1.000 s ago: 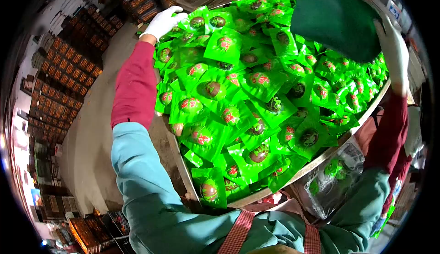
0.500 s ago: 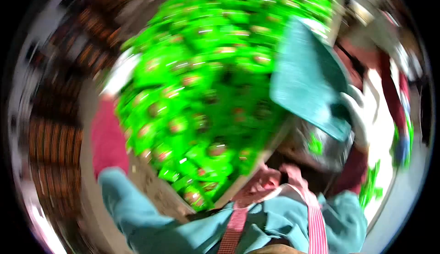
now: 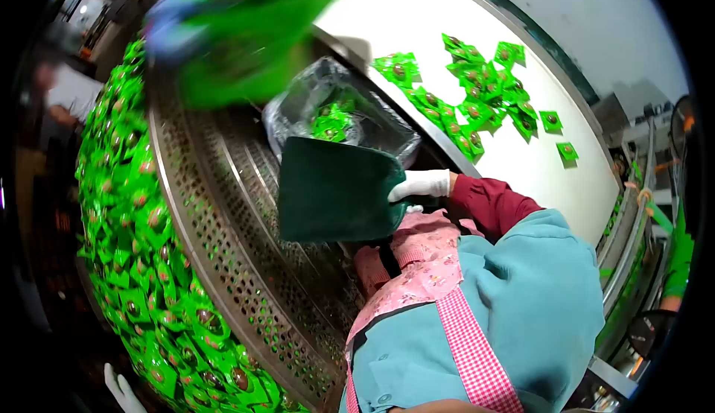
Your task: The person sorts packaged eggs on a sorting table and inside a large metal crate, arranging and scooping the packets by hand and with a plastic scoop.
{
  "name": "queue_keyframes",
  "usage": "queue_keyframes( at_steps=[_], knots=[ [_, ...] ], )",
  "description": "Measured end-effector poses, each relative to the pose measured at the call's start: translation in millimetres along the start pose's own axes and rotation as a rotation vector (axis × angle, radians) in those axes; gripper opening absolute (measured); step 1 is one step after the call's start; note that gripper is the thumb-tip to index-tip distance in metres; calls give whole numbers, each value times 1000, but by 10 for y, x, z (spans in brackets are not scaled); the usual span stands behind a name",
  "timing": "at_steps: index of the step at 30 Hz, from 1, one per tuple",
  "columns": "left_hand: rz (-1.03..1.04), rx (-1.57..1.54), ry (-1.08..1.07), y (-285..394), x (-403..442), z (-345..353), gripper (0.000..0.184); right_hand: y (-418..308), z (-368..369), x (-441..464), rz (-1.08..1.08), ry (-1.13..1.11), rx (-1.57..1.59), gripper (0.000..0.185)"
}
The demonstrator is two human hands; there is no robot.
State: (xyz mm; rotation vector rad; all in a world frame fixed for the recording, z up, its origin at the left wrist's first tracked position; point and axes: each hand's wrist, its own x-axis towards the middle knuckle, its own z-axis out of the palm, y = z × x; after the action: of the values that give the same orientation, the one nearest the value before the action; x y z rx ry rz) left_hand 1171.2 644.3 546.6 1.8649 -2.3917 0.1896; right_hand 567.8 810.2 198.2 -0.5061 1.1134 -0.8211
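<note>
A white-gloved right hand of mine (image 3: 421,186) grips the edge of a flat dark green scoop (image 3: 335,193), held over the perforated metal rim near the pink apron. At the bottom left edge my left hand (image 3: 123,391), also in a white glove, shows extended fingers with nothing in them. It is beside the heap of green packets (image 3: 156,279) with brown, round contents. Just past the scoop stands a container lined with clear plastic (image 3: 298,104), with a few green packets inside.
A white table (image 3: 536,182) bears scattered green packets (image 3: 484,85). At the top left, a blurred mass of green packets (image 3: 246,48) hangs near a blurred blue shape. A person (image 3: 74,89) stands at the far left. Metal rails and green tubing are at the right.
The view has swung right, bringing the white table in. The scoop and my right hand now sit lower and nearer the apron. My left hand has shifted to the bottom left edge.
</note>
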Motion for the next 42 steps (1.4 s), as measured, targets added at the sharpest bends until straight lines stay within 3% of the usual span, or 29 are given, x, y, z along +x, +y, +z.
queue_keyframes(
  at_steps=[2, 3, 5, 7, 8, 9, 10, 11, 13, 14, 15, 17, 19, 20, 21, 22, 23, 24, 25, 27, 29, 30, 32, 35, 36, 38, 40, 41, 42],
  knots=[
    [40, -166, -103, 773, 100, -46, 37, 453, -603, -146, 52, 165, -88, 19],
    [71, -232, -170, 1155, 123, -48, 37, 488, -747, -374, 33, 262, 48, 21],
    [-43, -387, -368, 1986, 92, 13, 35, 698, -1127, -746, -61, 685, 36, 27],
    [340, -273, -587, 2430, 166, 181, 34, 777, -1538, -1140, -29, 1112, -68, 36],
    [350, -331, -693, 2531, 193, 399, 34, 949, -1805, -1328, -47, 1315, -80, 46],
    [356, -382, -804, 2632, 218, 612, 34, 1296, -2231, -1424, 57, 1639, -241, 54],
    [490, -333, -821, 2889, 245, 686, 35, 1640, -2774, -1648, 584, 1725, -499, 58],
    [620, -286, -833, 3109, 280, 752, 36, 1976, -2949, -1861, 129, 2287, -585, 63],
    [654, -298, -915, 3337, 442, 917, 37, 2182, -3038, -2551, 410, 2221, -279, 69],
    [684, -272, -915, 3424, 540, 977, 37, 2623, -3198, -2792, 311, 2370, -446, 71],
    [653, -240, -937, 3561, 637, 983, 38, 2790, -3183, -3026, 455, 2284, -251, 72],
    [657, -210, -952, 3797, 843, 1063, 41, 3261, -3321, -3042, 668, 2411, -293, 75],
    [746, -250, -911, 4085, 1083, 1380, 42, 3517, -3472, -2698, 976, 2200, -577, 64],
    [845, -266, -867, 4361, 1169, 1498, 39, 4109, -3891, -2463, 1123, 2182, -1044, 65],
    [963, -290, -825, 4658, 1234, 1632, 37, 3458, -3565, -2290, 1030, 2014, -824, 65],
    [1091, -301, -754, 4921, 1324, 1849, 36, 2947, -3307, -2113, 727, 2145, -804, 68],
    [1167, -291, -696, 5183, 1423, 2114, 37, 2767, -3334, -1887, 602, 2131, -775, 74],
    [1246, -307, -614, 5412, 1523, 2428, 37, 2530, -3286, -1721, 590, 1964, -677, 75],
    [1222, -386, -659, 5688, 1613, 2746, 37, 2290, -3237, -1556, 579, 1800, -571, 77],
    [1177, -535, -538, 6195, 1763, 3500, 40, 2115, -3012, -1198, 274, 1898, -831, 83],
    [1073, -565, -356, 6748, 1769, 4127, 49, 1869, -2742, -1022, 318, 1805, -762, 81],
    [946, -550, -340, 6968, 1787, 4511, 57, 1659, -2570, -1081, 404, 1622, -626, 80],
    [725, -333, -266, 7380, 1582, 4910, 69, 1734, -2428, -1094, 253, 1555, -669, 80],
    [663, -204, -29, 7611, 1266, 5083, 66, 1485, -2443, -1549, 76, 1522, -704, 72],
    [657, -270, 42, 7612, 1275, 5202, 64, 1593, -2684, -1654, -112, 1669, -709, 58],
    [654, -256, 50, 7590, 1251, 5186, 63, 1452, -3119, -1873, -29, 1728, 217, 47],
    [671, -241, 76, 7610, 1221, 5095, 62, 1540, -3936, -2069, -152, 1843, 364, 43],
    [666, -264, 89, 7629, 1215, 5086, 60, 1407, -4262, -2191, 3, 1862, 367, 38],
    [671, -276, 98, 7629, 1219, 5099, 59, 1495, -4699, -2309, 46, 1701, 366, 38]
  ],
)
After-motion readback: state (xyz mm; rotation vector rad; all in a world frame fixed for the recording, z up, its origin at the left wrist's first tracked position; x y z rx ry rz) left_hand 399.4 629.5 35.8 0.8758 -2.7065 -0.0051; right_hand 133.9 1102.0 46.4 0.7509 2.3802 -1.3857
